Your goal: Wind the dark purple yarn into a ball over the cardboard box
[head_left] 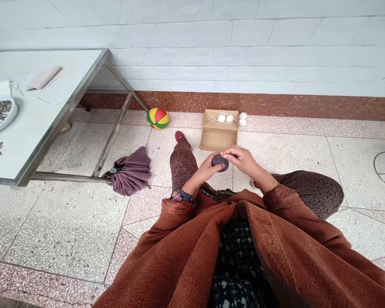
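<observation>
Speckled tile floor: round dark yarn ball, cupped in curled left hand before open box's near edge; right hand pinched at ball's right side, strand unclear.

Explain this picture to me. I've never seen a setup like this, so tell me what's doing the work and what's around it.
There is no machine here. The one picture comes from a camera worn on a person's head, looking forward and down past their own clothes. The left hand holds a dark ball of yarn; the fingertips of the right hand are at its upper edge, too small to tell whether they grip a strand. Ahead, on the speckled floor, lies an open cardboard box, with white yarn balls in its lid and more beside it. To the left are a colourful ball, a pleated purple cloth item and a table bearing a white dish.
</observation>
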The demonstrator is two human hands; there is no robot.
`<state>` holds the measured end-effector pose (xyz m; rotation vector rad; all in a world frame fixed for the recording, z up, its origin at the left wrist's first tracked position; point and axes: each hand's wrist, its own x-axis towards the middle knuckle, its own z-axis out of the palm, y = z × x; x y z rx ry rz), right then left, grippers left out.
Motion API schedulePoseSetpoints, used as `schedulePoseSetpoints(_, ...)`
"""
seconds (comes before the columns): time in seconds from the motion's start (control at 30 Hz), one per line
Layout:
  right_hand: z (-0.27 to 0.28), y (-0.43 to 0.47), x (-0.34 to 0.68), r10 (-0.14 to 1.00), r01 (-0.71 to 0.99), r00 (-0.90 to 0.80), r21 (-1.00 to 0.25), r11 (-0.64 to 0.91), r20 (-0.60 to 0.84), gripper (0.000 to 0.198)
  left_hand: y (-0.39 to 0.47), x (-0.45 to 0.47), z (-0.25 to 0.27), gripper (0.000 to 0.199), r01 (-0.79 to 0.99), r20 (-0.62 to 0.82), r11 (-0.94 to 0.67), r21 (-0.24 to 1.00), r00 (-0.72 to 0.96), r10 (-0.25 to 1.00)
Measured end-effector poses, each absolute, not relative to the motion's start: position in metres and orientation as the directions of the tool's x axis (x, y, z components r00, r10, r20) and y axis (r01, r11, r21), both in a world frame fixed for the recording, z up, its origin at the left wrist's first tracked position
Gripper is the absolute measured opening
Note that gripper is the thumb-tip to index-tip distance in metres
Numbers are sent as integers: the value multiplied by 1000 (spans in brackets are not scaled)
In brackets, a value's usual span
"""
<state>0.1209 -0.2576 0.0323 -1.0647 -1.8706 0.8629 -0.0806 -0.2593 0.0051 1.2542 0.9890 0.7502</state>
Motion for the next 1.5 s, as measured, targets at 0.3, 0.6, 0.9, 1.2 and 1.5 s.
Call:
schedulePoseSetpoints(0.3,-21,-261,123,993,397,-106,-914,84,45,29,-269,-76,19,83,-338,-235,504,795,595,769)
schedulePoseSetpoints(0.6,-22,-284,116,934,435,-333,-859,271,127,33,-258,-75,13,66,-441,-256,396,805,344,903)
schedulePoseSetpoints(0.9,24,-253,127,909,439,-297,-804,402,293,24,-261,-81,8,74,-31,-190,217,976,373,908)
schedulePoseSetpoints(1.2,-22,-279,114,942,450,-322,-860,241,96,27,-257,-77,16,56,-443,-253,401,802,357,899)
schedulePoseSetpoints(1.5,32,-255,121,907,400,-354,-839,367,228,27,-258,-81,8,68,-46,-194,222,974,335,922)
